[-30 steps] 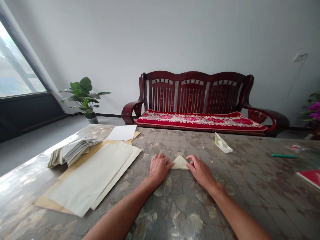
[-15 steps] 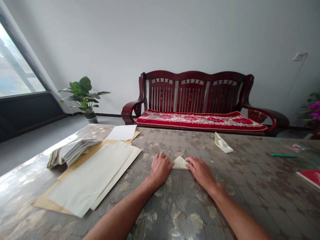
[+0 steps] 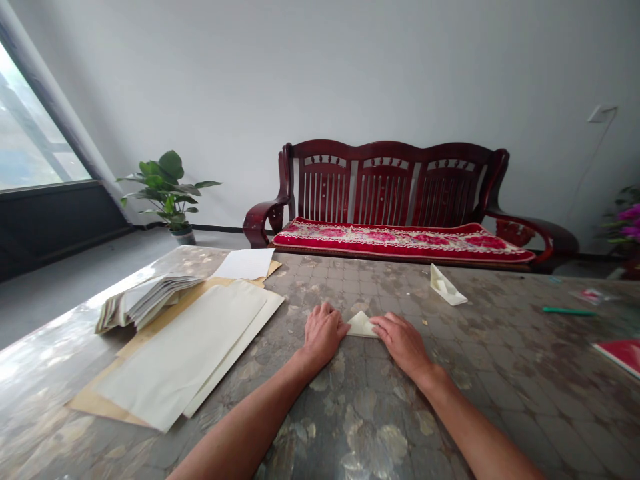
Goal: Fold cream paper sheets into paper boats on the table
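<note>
A small piece of cream paper [image 3: 362, 325], folded to a triangle with its tip pointing away from me, lies on the patterned table [image 3: 365, 400]. My left hand [image 3: 324, 330] grips its left corner, thumb at the edge and fingers bent. On the opposite corner my right hand [image 3: 399, 335] pinches the paper between thumb and fingers. Both corners are covered by the hands. Beyond my right hand stands a folded paper boat [image 3: 447, 287] of the same cream colour.
At left, large cream sheets [image 3: 185, 347] lie over brown paper [image 3: 103, 407], beside a bent stack of papers [image 3: 145, 300]. A green pen [image 3: 569, 311] and a red booklet [image 3: 623, 355] are at right. Behind the table stands a wooden bench [image 3: 385, 187].
Hardly anything differs. Both hands stay on the folded paper's corners, and the right fingers have shifted very slightly over it.
</note>
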`<move>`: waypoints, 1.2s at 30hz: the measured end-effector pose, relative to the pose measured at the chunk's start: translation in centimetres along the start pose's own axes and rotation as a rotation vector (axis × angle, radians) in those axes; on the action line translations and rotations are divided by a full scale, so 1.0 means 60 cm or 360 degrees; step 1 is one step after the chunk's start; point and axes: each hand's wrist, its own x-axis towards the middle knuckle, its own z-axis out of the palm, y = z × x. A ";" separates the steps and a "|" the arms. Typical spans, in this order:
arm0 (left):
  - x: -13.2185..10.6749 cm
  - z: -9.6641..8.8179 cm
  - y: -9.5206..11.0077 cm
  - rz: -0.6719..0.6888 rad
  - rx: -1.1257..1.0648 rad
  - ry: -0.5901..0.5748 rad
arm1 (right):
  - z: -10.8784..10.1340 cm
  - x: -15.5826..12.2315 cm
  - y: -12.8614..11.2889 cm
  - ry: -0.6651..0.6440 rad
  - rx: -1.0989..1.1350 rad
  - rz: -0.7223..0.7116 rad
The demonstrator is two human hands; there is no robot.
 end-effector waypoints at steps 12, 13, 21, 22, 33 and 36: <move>0.008 0.014 -0.009 0.0395 -0.0333 -0.0062 | 0.001 0.002 0.003 -0.0042 0.0011 -0.0024; 0.008 0.015 -0.009 0.0395 -0.0334 -0.0079 | 0.001 0.002 0.004 -0.0043 0.0008 -0.0022; 0.014 0.022 -0.010 0.0478 -0.0332 -0.0119 | 0.002 0.004 0.004 -0.0068 0.0037 -0.0049; 0.014 0.023 -0.011 0.0496 -0.0321 -0.0116 | 0.001 0.004 0.004 -0.0075 0.0022 -0.0062; 0.017 0.017 -0.011 0.0615 -0.0282 -0.0139 | 0.003 0.002 0.001 -0.0046 -0.0081 -0.0118; 0.018 0.016 -0.011 0.0660 -0.0207 -0.0121 | 0.001 0.001 -0.004 -0.0042 -0.0136 -0.0101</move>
